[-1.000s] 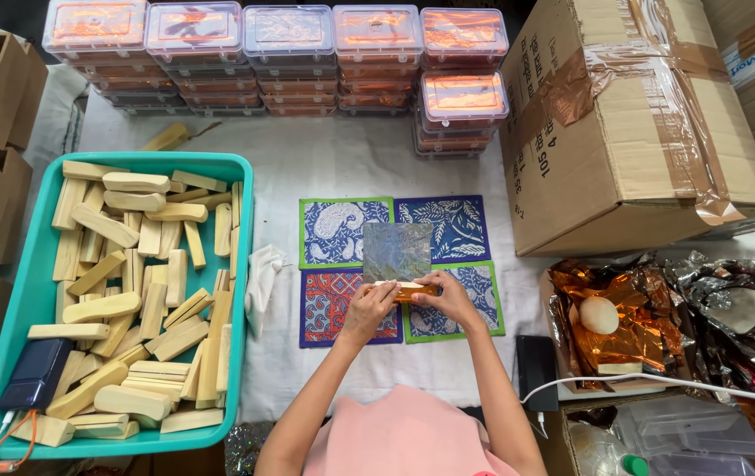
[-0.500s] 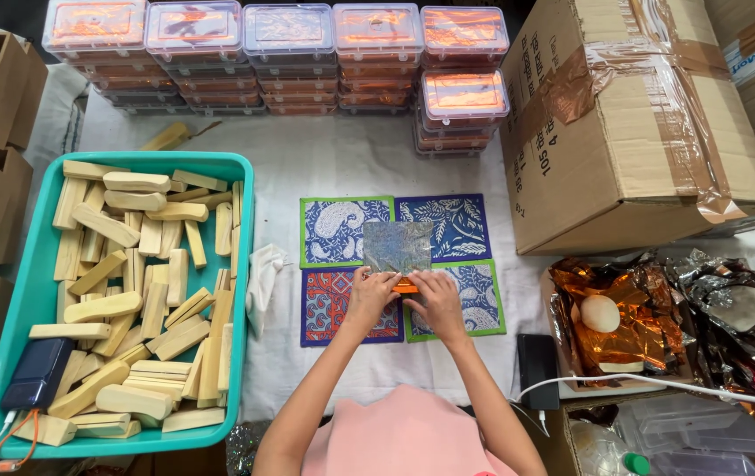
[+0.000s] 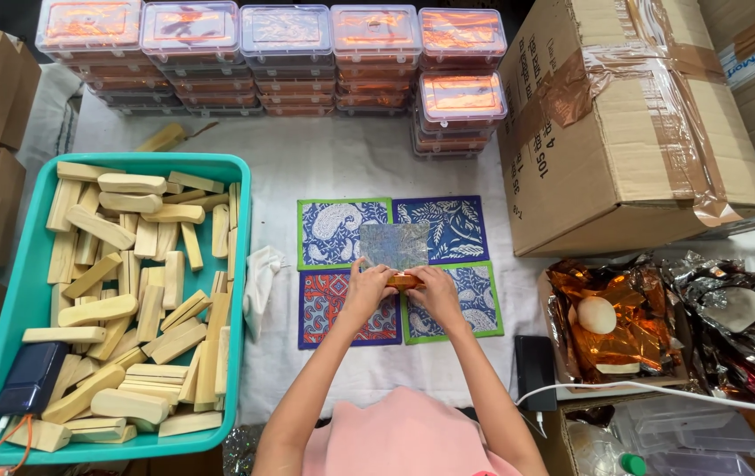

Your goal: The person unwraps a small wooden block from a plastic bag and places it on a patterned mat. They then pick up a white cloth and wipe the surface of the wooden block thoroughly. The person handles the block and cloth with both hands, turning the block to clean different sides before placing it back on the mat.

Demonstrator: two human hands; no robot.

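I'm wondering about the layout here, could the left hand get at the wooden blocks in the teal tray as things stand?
Probably yes: the teal tray lies open on the left hand's side, only a white cloth between. But both hands hold a small orange piece.

Looks like a small craft packing workshop: a teal plastic tray heaped with pale wooden blocks (image 3: 122,291), stacks of clear lidded plastic boxes with orange contents (image 3: 280,57), big taped cardboard cartons (image 3: 624,123) and crumpled copper foil sheets (image 3: 624,317) crowd a white-covered desk (image 3: 342,159).
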